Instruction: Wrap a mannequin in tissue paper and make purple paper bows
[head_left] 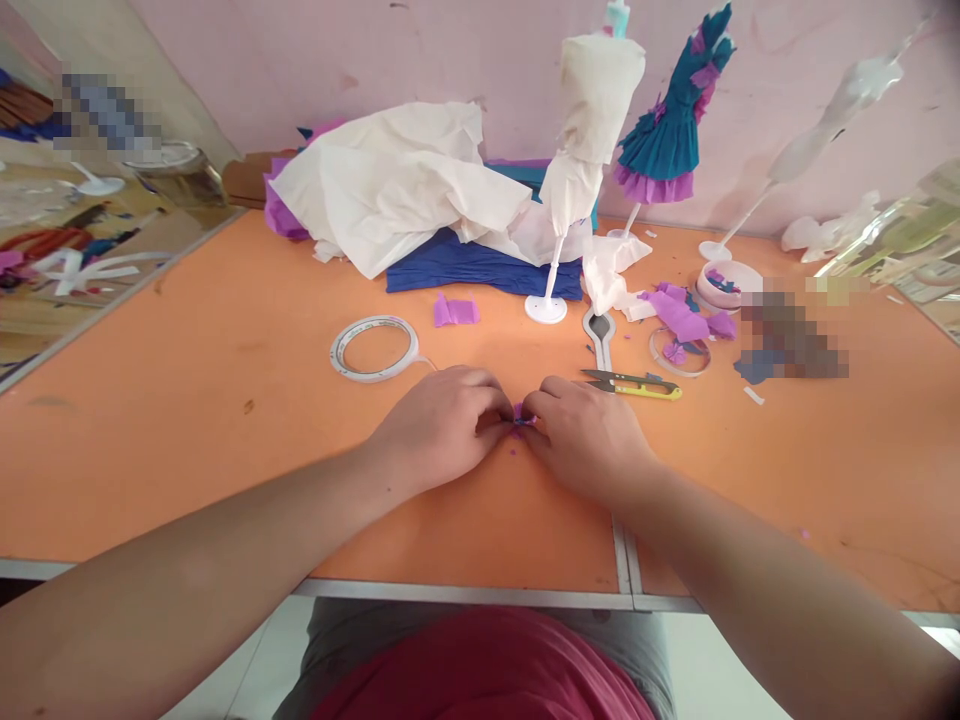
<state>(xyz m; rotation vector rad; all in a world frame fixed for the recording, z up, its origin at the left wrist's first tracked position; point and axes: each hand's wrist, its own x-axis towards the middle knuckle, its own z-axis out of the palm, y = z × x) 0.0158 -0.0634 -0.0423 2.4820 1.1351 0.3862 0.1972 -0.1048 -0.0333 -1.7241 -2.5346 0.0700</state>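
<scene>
My left hand point(442, 425) and my right hand point(581, 435) rest close together on the orange table point(225, 400). Both pinch a tiny piece of purple crepe paper point(519, 415) between their fingertips; most of it is hidden by the fingers. A few purple crumbs lie on the table just below it. Yellow-handled thread snips point(634, 383) lie just beyond my right hand. A roll of double-sided tape point(374, 347) lies beyond my left hand.
At the back stand a white paper-draped mannequin point(581, 150), a teal and purple paper dress point(671, 130) on a stand, and a pile of white, blue and purple crepe paper point(405, 190). Purple scraps point(455, 311), white tweezers point(600, 335) and small dishes point(724, 283) lie mid-table.
</scene>
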